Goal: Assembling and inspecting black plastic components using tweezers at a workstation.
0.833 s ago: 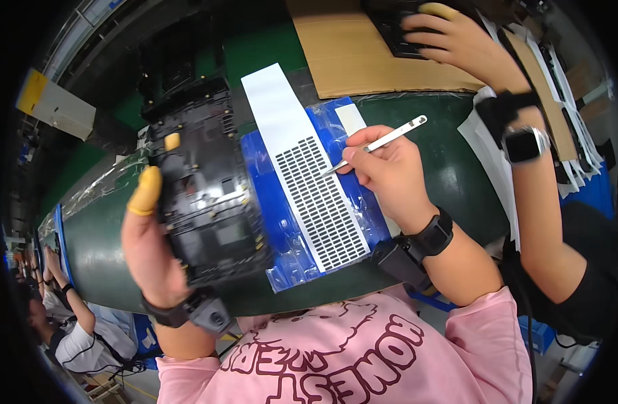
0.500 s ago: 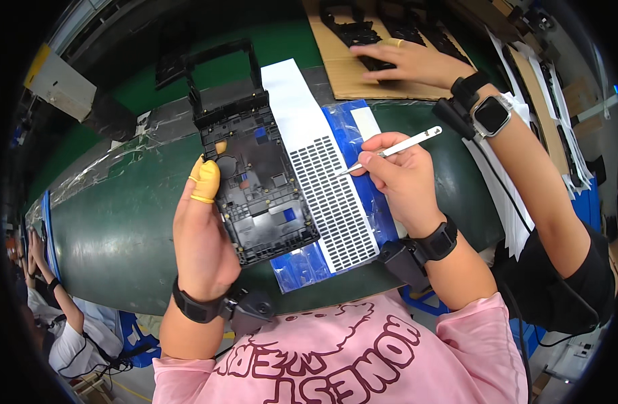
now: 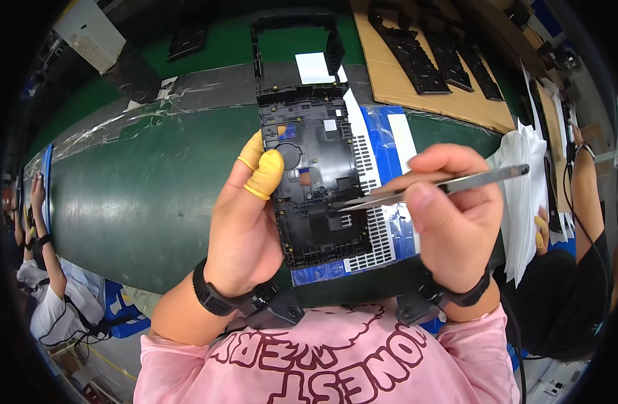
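My left hand (image 3: 245, 222), with yellow finger cots on the thumb and a finger, grips a black plastic housing (image 3: 316, 236) by its left side. The housing is tilted up with its ribbed inner face showing, and an open frame juts from its far end. Pinched in my right hand (image 3: 457, 215) is a pair of metal tweezers (image 3: 457, 183). Their tips are over the lower middle of the housing; whether they hold a small piece is too small to tell. Partly behind the housing lies a white sheet with rows of small black rectangles (image 3: 380, 232).
Beneath the sheet is a blue plastic-wrapped board (image 3: 383, 135) on the green table (image 3: 141, 195). Several black plastic parts lie on cardboard (image 3: 390, 84) at the far right. White sheets (image 3: 524, 195) hang at the right edge. Other people sit at both sides.
My right hand has brought the tweezers from the sheet to the housing. My left hand has shifted the housing rightward over the sheet. A co-worker's hand has left the cardboard.
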The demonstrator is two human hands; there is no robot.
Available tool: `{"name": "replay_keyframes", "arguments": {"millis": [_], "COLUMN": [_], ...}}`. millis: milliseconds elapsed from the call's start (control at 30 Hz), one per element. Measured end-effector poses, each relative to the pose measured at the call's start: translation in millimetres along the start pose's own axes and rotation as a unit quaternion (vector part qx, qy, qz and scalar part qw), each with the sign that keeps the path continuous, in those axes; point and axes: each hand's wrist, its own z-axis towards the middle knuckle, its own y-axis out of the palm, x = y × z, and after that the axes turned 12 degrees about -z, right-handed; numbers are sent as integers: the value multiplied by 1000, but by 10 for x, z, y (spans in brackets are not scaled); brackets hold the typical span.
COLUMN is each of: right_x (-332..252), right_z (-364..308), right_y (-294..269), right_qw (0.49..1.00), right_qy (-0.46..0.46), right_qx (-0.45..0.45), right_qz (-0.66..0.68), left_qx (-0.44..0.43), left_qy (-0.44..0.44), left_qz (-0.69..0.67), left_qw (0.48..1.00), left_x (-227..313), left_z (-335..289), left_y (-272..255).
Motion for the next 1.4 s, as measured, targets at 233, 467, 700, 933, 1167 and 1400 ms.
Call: {"name": "replay_keyframes", "arguments": {"millis": [233,467,700,933,1167,1400], "right_x": [263,346,383,362,370,375], "right_z": [-65,-61,-77,-87,-91,-90], "right_y": [199,143,168,158,162,163], "right_qw": [1000,999,999,998,998,998], "right_qy": [10,21,-9,15,12,13], "right_qx": [-25,-32,-24,-40,-36,-33], "right_qz": [-4,31,46,49,59,51], "left_qx": [-4,-15,-32,-20,-22,-28], "left_qy": [-1,25,20,23,16,24], "left_qz": [-18,-22,4,7,-7,6], "left_qw": [1000,999,999,1000,1000,999], "left_x": [-21,-53,-52,-63,-58,-74], "left_z": [-38,-48,-55,-65,-70,-59], "left_y": [-22,-43,-76,-54,-29,-59]}}
